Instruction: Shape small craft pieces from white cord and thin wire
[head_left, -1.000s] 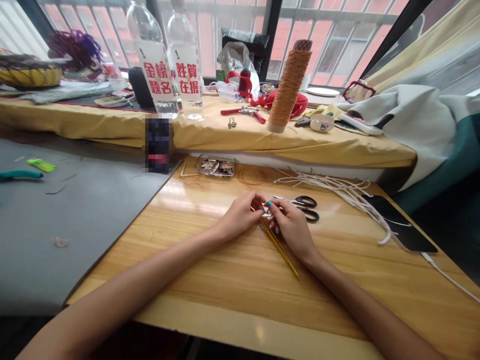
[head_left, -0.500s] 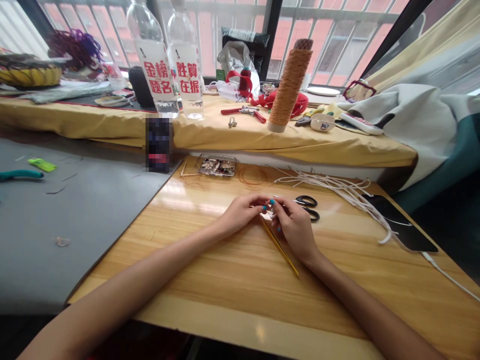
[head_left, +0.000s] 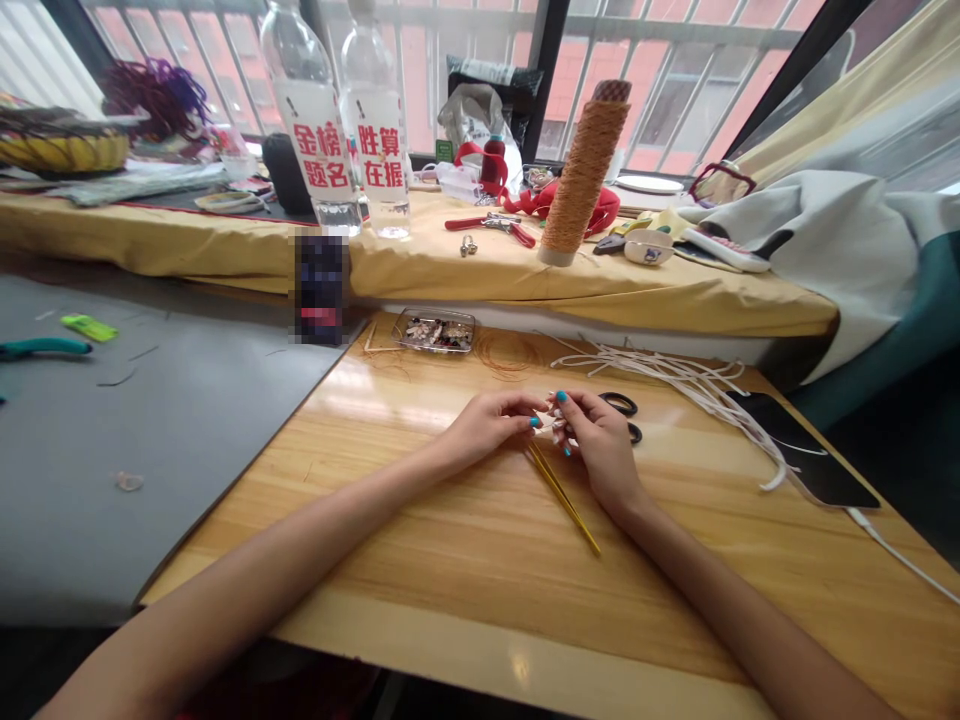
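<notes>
My left hand [head_left: 491, 428] is closed in a pinch over the middle of the wooden table, thumb against forefinger. What it pinches is too small to make out, perhaps a thin strand. My right hand [head_left: 600, 440], close beside it on the right, grips a small beaded piece [head_left: 559, 432] with whitish and dark pinkish bits, partly hidden by the fingers. Below the hands lies a pair of gold tweezers [head_left: 566, 500], slanting toward the front edge. Black-handled scissors [head_left: 621, 404] rest behind my right hand, their blades covered by it.
A clear box of beads [head_left: 435, 332] stands at the table's back, beside coiled copper-coloured wire [head_left: 510, 355]. White cords [head_left: 660, 365] and a charging phone [head_left: 810, 450] lie at right. On the yellow-covered ledge stand two bottles [head_left: 382, 150], an orange thread cone [head_left: 585, 175] and red-handled pliers [head_left: 491, 226].
My hands have drawn slightly apart, the right one shifting right with the beaded piece. More of that piece shows now. The view has shifted a little.
</notes>
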